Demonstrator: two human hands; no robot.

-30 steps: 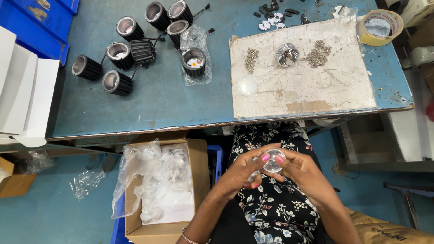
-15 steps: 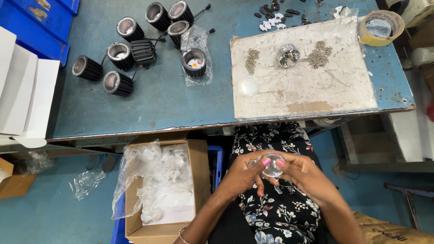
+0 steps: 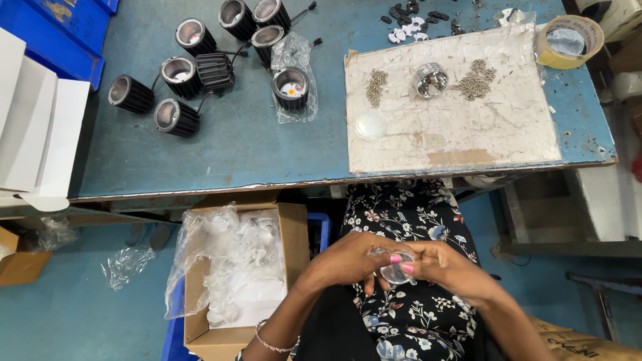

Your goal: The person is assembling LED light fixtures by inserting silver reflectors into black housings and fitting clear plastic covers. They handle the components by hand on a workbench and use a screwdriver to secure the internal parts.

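Seen from the head camera, both hands meet over the lap, below the edge of the blue table (image 3: 200, 147). The left hand (image 3: 348, 261) curls in from the left, fingers bent around a small clear lens (image 3: 396, 273). The right hand (image 3: 449, 267) comes from the right (wrist bent inward), its fingertips (image 3: 401, 263) pinching the same lens. A cardboard box (image 3: 294, 234) of plastic bags sits just beside the left forearm.
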